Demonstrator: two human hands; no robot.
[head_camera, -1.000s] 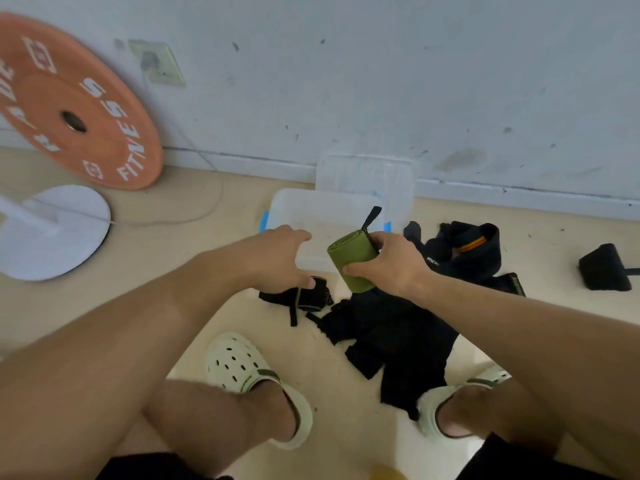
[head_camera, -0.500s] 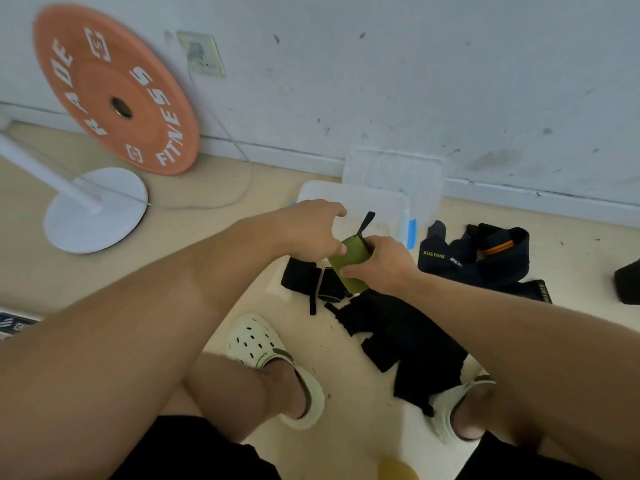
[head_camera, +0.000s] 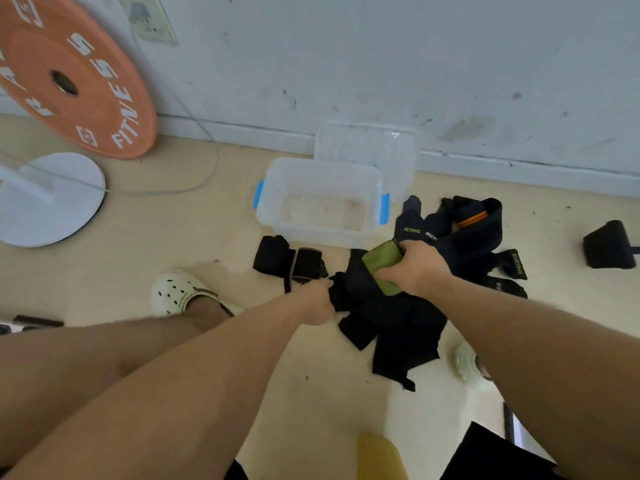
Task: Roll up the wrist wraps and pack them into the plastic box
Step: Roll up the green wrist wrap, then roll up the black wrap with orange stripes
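Note:
A clear plastic box (head_camera: 277, 206) with blue side clips stands open on the floor by the wall, nothing inside it. My right hand (head_camera: 414, 266) grips a rolled green wrist wrap (head_camera: 381, 259) low over a heap of black wraps (head_camera: 391, 323), just in front of the box's right corner. My left hand (head_camera: 317, 301) reaches down to the left edge of that black heap and pinches the fabric there. Two rolled black wraps (head_camera: 289, 259) lie on the floor in front of the box. More dark wraps with lettering (head_camera: 457, 233) are piled to the right.
The box's clear lid (head_camera: 367, 150) leans against the wall behind it. An orange weight plate (head_camera: 69, 74) and a white round stand base (head_camera: 48, 199) with a cable sit at the left. A black block (head_camera: 607, 249) lies far right. My feet in white clogs (head_camera: 180, 292) flank the heap.
Both hands have dropped from in front of the box down to the black heap. The right hand carried the green roll along; the left hand let go of it and took hold of black fabric.

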